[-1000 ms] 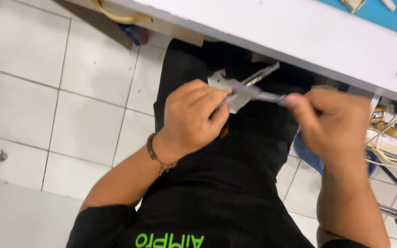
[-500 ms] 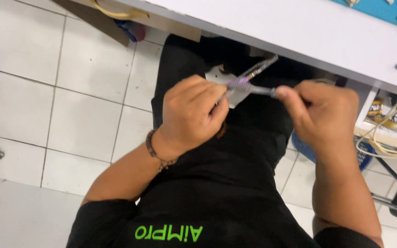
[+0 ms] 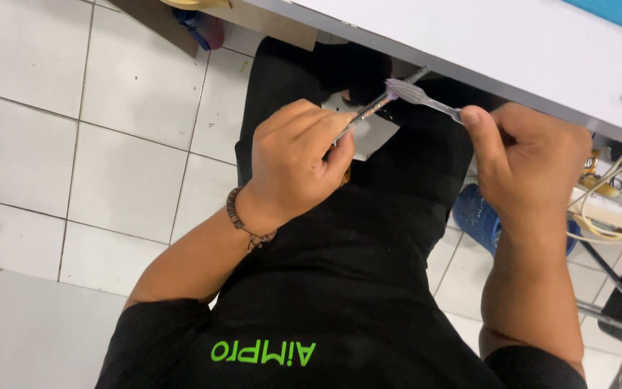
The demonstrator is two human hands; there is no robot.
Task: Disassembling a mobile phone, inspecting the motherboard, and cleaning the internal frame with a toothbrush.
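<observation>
Left hand (image 3: 293, 162) fingers pinch thin metal tool (image 3: 368, 109); right hand (image 3: 530, 162) fingers pinch toothbrush (image 3: 422, 101). Keep bristles at tool tip, short strokes, over lap.

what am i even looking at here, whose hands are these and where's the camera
The camera is worn on a person's head and looks down at their own lap and two bare hands, below a white table edge. The left hand, with a beaded bracelet on its wrist, grips a thin metal tool over a small pale piece. The right hand holds a clear toothbrush, its bristles at the tool. Below are white floor tiles; cables hang at the right.
</observation>
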